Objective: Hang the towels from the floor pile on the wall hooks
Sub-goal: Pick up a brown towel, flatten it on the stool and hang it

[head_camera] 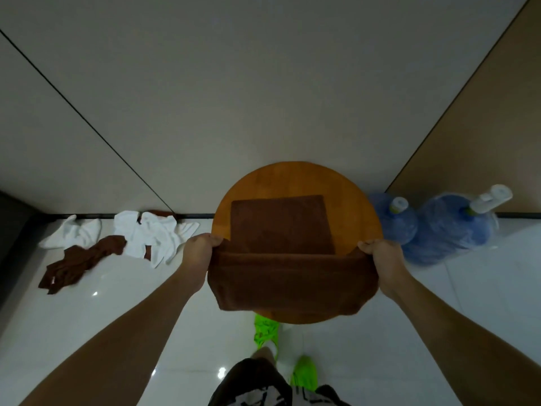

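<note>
A brown towel [292, 276] is stretched between my two hands over a round wooden table [357, 206]; its far half lies flat on the tabletop and its near half hangs folded over the front edge. My left hand [199, 250] grips the towel's left corner, and my right hand [380, 253] grips the right corner. On the floor to the left lies the pile: several crumpled white towels [152, 235] and another brown towel [79, 265]. No wall hooks are in view.
Two blue water jugs [439, 227] stand on the floor right of the table against the wall. A grey wall [263, 98] rises behind everything. My feet in green shoes [304, 373] stand on the glossy white tile floor below the table.
</note>
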